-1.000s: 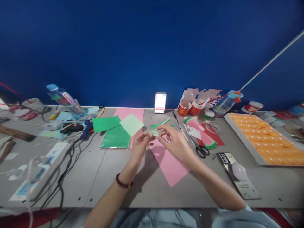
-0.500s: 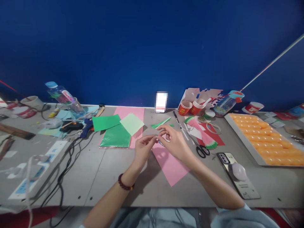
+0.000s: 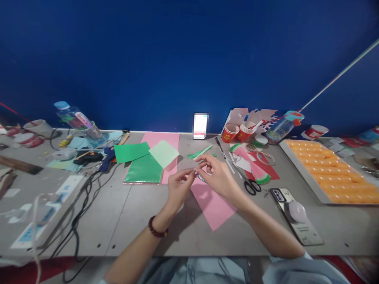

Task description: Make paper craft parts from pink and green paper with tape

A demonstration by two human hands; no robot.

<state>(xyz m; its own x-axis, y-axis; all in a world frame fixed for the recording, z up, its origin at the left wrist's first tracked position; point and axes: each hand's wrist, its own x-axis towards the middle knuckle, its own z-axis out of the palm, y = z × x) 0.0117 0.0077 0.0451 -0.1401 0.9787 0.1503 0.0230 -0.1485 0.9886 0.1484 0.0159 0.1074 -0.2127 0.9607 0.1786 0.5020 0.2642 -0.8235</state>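
Note:
My left hand [image 3: 181, 185] and my right hand [image 3: 217, 175] meet fingertip to fingertip above the table. Each has thumb and forefinger pinched together on something small and pale that I cannot make out. Below the right hand, a bluish-white curved edge [image 3: 202, 178] shows, mostly covered by the fingers. A pink sheet of paper [image 3: 213, 211] lies beneath the right hand and wrist. Just beyond the fingers are green paper strips [image 3: 204, 151]. Left of the hands lie a pale green square [image 3: 164, 154], a green sheet [image 3: 132, 152] and a green paper pack [image 3: 145, 170].
To the right are black-handled scissors [image 3: 252, 187], a pink-and-green pleated paper [image 3: 251, 163], a phone [image 3: 310, 232] and a tray of orange rolls [image 3: 334, 171]. Red paper cups [image 3: 229, 133] stand behind. A power strip [image 3: 50, 213] and dark cables [image 3: 85, 197] occupy the left.
The whole view has shifted very slightly. Both hands keep the same pinched pose, with barely any movement of the fingers.

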